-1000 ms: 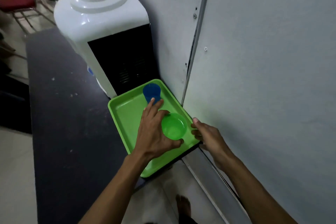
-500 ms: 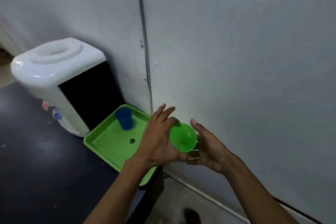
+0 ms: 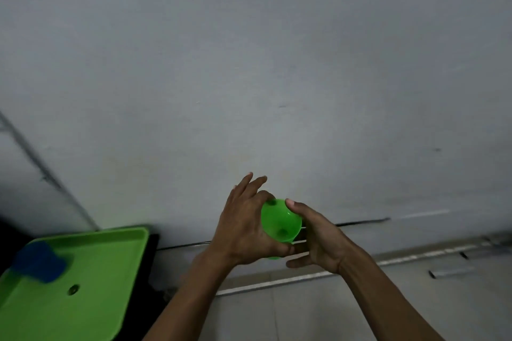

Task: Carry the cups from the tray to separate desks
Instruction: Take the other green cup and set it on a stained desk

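A bright green cup is in the air in front of the wall, off to the right of the tray, its mouth facing me. My left hand wraps its left side. My right hand touches its right side, thumb on the rim. The green tray lies at the lower left. A blue cup, blurred, stands on the tray's left part.
A grey-white wall fills the view ahead. Pale tiled floor lies below my arms, with a skirting strip along the wall's foot. The dark table edge shows just right of the tray.
The green cup has been lifted off the tray and carried right, with both hands closing around it. The view has swung right, so the water dispenser has left the frame.
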`<state>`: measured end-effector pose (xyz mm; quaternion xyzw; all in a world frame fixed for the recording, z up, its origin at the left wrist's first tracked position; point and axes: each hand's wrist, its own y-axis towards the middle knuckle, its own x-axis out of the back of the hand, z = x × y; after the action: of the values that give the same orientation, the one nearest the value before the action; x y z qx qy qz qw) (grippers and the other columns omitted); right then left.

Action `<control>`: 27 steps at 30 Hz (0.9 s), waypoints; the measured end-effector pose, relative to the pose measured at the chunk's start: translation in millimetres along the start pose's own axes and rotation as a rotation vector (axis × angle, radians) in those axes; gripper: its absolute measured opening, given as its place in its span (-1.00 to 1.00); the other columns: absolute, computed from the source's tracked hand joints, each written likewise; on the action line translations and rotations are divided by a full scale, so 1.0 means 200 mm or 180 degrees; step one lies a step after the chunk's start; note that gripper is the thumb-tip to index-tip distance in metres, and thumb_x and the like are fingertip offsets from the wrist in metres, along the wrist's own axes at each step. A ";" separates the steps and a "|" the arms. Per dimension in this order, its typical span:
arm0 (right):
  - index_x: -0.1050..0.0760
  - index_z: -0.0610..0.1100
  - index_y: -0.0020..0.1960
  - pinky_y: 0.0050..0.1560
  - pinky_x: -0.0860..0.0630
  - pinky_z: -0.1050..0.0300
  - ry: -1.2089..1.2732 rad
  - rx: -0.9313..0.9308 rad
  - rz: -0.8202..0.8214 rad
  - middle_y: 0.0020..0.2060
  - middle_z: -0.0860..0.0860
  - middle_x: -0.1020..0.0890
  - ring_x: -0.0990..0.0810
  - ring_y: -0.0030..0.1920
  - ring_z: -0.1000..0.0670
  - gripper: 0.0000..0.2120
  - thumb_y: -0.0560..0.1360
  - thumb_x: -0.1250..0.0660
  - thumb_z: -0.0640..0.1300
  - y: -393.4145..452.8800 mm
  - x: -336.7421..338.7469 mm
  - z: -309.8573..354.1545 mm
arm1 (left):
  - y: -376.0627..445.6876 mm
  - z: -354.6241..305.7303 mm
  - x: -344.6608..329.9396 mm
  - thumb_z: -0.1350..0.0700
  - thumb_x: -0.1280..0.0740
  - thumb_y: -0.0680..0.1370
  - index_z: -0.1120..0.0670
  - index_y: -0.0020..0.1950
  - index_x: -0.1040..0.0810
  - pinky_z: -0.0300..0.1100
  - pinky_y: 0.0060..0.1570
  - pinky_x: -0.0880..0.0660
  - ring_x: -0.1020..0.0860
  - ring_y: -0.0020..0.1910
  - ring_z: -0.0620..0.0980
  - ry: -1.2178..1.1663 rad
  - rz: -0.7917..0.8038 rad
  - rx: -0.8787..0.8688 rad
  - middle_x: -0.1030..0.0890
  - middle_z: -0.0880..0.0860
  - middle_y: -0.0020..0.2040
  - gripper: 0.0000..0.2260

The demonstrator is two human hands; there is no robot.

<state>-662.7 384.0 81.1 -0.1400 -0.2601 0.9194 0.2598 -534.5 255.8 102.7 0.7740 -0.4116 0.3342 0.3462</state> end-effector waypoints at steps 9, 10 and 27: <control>-0.63 -0.06 0.07 0.14 -0.55 -0.25 0.0438 0.0241 -0.1120 -0.07 -0.12 -0.70 -0.69 -0.06 -0.19 -0.39 0.23 -0.37 0.37 -0.66 0.95 -0.21 | 0.26 -0.92 -0.63 -0.41 -0.35 0.04 0.00 0.26 -0.48 -0.02 0.49 -0.10 0.03 0.55 -0.10 -0.0247 0.0757 -0.0943 -0.22 -0.03 0.54 -0.13; -0.63 -0.08 0.07 0.14 -0.55 -0.25 0.0464 0.0239 -0.1225 -0.08 -0.13 -0.71 -0.69 -0.05 -0.20 -0.38 0.23 -0.38 0.37 -0.74 1.06 -0.25 | 0.27 -1.04 -0.71 -0.41 -0.35 0.04 0.00 0.27 -0.48 -0.03 0.49 -0.09 0.03 0.55 -0.10 -0.0298 0.0827 -0.1024 -0.21 -0.03 0.54 -0.12; -0.55 -0.15 0.12 0.14 -0.56 -0.20 0.1435 0.0215 -0.3036 0.00 -0.20 -0.68 -0.68 0.01 -0.21 -0.26 0.21 -0.37 0.41 -1.91 2.37 -0.90 | 0.29 -2.69 -1.91 -0.27 -0.52 0.16 0.03 0.31 -0.45 0.08 0.52 0.06 0.08 0.56 -0.04 -0.0483 0.1947 -0.2738 -0.16 0.03 0.56 -0.20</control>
<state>-828.2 996.3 85.6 -0.1919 -0.2028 0.6540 0.7031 -877.5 823.0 101.3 0.4289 -0.7421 0.1639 0.4883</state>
